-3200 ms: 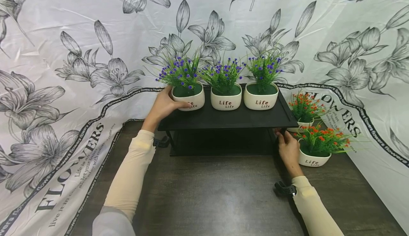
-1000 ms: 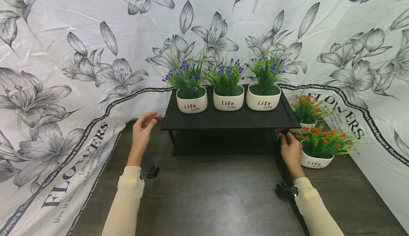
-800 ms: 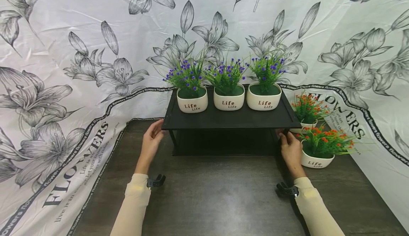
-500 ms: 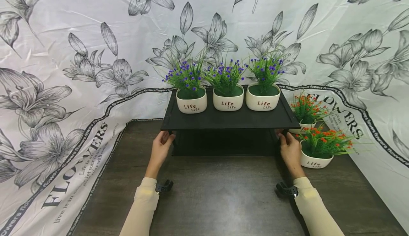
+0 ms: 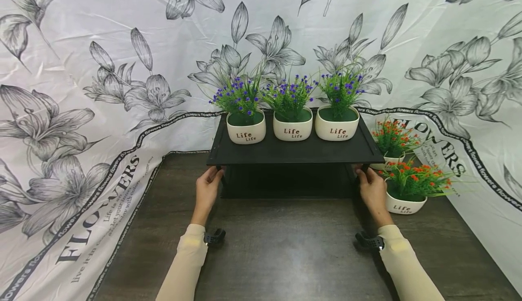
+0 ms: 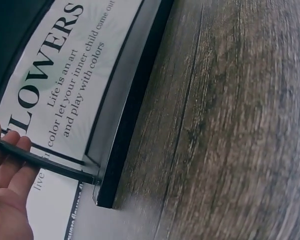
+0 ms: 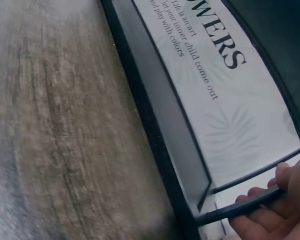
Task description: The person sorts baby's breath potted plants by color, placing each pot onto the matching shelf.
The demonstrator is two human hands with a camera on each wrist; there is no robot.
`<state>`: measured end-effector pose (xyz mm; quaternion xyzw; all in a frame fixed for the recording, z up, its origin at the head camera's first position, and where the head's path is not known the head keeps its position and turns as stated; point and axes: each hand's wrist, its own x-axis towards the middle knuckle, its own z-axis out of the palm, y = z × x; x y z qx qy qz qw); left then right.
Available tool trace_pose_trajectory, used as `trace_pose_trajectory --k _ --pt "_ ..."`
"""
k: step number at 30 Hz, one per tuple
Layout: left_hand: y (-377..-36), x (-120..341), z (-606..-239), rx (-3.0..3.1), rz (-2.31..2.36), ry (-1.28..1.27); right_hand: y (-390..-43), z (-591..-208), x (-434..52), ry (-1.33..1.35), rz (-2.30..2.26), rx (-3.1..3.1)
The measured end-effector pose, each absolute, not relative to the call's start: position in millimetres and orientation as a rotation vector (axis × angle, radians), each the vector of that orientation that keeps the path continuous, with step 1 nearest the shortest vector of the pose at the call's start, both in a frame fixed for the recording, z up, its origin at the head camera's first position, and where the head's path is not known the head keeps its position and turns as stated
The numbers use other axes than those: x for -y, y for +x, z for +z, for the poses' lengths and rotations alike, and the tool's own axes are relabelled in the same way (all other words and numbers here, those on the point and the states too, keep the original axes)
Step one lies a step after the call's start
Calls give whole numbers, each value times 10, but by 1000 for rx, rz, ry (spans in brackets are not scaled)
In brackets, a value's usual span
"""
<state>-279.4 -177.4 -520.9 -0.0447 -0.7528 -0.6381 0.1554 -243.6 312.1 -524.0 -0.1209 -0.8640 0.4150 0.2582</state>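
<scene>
A black two-tier shelf [image 5: 293,153] stands on the table against the cloth backdrop. My left hand [image 5: 205,192] holds its front left post [image 6: 55,167], fingers behind the bar in the left wrist view. On the other side, my right hand [image 5: 372,192] grips the front right post [image 7: 240,207], thumb on one face and fingers under it. Three white pots of purple flowers line the top board: a left pot [image 5: 246,134], a middle pot [image 5: 292,131] and a right pot [image 5: 336,131], each lettered "Life".
Right of the shelf, close by my right hand, are two white pots of orange flowers, a front pot [image 5: 405,205] and a rear pot [image 5: 392,161]. Dark wood-grain table [image 5: 285,246] lies before the shelf. A floral cloth [image 5: 122,20] hangs behind and drapes along both sides.
My left hand has let go of the left purple-flower pot, drawn back, then come down and taken hold of the front left post. My right hand has stayed on the right post.
</scene>
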Motion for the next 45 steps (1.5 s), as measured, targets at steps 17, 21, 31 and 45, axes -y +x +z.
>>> trace_pose_trajectory --k 17,21,31,45 --pt "-2674 1709 -5053 2129 -1863 -127 -2023 -5008 -3250 -275 965 2523" --pt "-2769 1725 -5205 2127 -1853 -98 -1861 -4974 -3308 -258 969 2548" --pt "-2838 1751 -5343 2137 -1769 11 -1561 -4913 -3531 -144 1153 2510" --pt "-2847 1774 -5366 2137 -1779 -22 -1182 -5032 -4278 -479 1243 2443"
